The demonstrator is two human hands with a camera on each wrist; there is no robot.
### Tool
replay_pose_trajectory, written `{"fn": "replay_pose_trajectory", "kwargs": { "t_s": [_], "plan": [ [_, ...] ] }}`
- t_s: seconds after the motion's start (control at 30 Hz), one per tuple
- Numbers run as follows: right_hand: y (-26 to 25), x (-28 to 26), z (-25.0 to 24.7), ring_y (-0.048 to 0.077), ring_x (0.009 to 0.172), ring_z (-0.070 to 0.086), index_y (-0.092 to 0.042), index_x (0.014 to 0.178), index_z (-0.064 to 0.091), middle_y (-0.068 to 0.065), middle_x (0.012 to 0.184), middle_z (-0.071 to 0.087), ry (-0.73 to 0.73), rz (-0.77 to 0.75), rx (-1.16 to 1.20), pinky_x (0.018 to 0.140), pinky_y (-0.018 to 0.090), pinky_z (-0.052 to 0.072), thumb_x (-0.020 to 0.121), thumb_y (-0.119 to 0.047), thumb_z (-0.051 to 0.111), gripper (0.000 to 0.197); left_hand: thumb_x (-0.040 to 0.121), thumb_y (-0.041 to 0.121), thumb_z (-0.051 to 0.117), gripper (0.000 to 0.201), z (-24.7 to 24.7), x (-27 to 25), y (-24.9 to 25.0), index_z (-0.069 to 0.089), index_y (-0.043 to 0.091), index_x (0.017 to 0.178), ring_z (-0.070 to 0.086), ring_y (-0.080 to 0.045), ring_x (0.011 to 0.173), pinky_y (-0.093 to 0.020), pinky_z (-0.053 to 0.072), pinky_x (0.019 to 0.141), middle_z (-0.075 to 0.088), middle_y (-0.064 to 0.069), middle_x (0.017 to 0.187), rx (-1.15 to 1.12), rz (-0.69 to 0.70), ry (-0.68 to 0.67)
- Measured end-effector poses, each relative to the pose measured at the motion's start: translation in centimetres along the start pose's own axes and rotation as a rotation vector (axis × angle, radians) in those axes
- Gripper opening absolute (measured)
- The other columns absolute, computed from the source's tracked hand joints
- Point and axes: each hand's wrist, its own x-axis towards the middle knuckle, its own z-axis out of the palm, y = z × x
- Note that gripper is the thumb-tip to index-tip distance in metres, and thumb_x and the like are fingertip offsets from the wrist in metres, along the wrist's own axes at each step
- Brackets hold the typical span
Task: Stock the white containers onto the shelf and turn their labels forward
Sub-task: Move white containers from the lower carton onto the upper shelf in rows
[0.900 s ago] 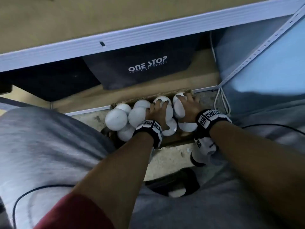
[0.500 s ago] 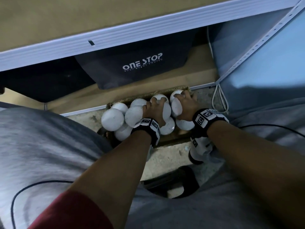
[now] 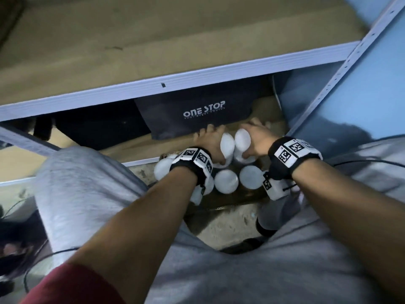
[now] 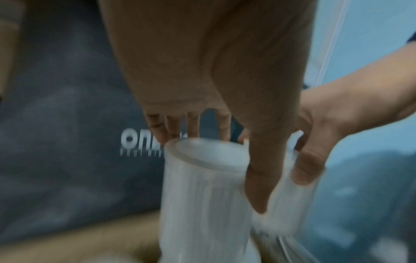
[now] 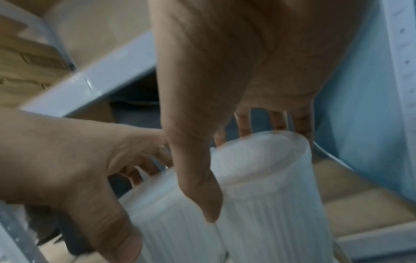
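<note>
Each hand grips one white container, lifted side by side above the cardboard box (image 3: 236,197) on the floor. My left hand (image 3: 209,139) wraps the left container (image 3: 226,144), whose ribbed body (image 4: 202,204) shows blurred in the left wrist view. My right hand (image 3: 257,139) holds the right container (image 3: 242,139), its cap and ribbed side (image 5: 265,186) seen in the right wrist view. Several more white containers (image 3: 226,181) stand upright in the box below. No labels are visible. The shelf board (image 3: 135,44) lies above.
A dark bag marked ONE STOP (image 3: 203,110) sits on the lower shelf just behind the hands. The white shelf edge (image 3: 175,84) crosses overhead and a perforated upright (image 3: 328,84) rises at right. My grey-clad knees (image 3: 83,189) flank the box.
Both hands have lifted a container each out of the box and moved them up and away, toward the shelf. The head view has tilted upward.
</note>
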Motion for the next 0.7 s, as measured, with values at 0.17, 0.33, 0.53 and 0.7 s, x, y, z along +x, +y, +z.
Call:
{"fn": "replay_pose_trajectory", "kwargs": {
  "t_s": [0.17,0.33,0.53,0.7],
  "plan": [
    [-1.8,-3.5,-4.8,0.040,0.124,0.038,-0.035,0.137,0.039,0.003,0.133,0.035,0.109,-0.043,0.012,0.095,0.050,0.048,0.059,-0.034,0.084,0.090,0.056,0.037,0.084,0.093,-5.2,-2.8,0.3,0.036,0.035,0.136,0.041,-0.035,0.127,-0.051,0.031,0.105,0.040,-0.008,0.137,-0.018,0.036,0.083],
    [-3.8,-7.0,-9.3,0.037,0.110,0.046,-0.036,0.121,0.047,0.003,0.116,0.044,0.193,-0.079,-0.018,0.092,0.050,0.047,0.046,-0.044,0.081,0.082,0.054,0.033,0.085,0.091,-10.2,-5.7,1.2,0.039,0.034,0.134,0.045,-0.033,0.121,-0.046,0.034,0.099,0.045,-0.007,0.130,-0.028,0.084,0.151],
    [-4.9,-10.1,-14.0,0.034,0.119,0.048,-0.032,0.130,0.049,0.006,0.131,0.052,0.367,-0.135,0.030,0.095,0.040,0.048,0.051,-0.040,0.084,0.087,0.052,0.027,0.085,0.089,-15.6,-8.3,2.1,0.046,0.035,0.132,0.049,-0.030,0.118,-0.039,0.042,0.097,0.048,-0.007,0.127,-0.091,0.112,0.284],
    [-5.7,-11.3,-18.0,0.028,0.117,0.054,-0.029,0.130,0.051,0.002,0.129,0.059,0.481,-0.180,0.088,0.097,0.034,0.048,0.055,-0.037,0.083,0.082,0.044,0.034,0.082,0.089,-20.0,-9.5,2.2,0.050,0.038,0.127,0.051,-0.024,0.122,-0.045,0.045,0.100,0.056,0.001,0.130,-0.149,0.135,0.372]
  ]
}}
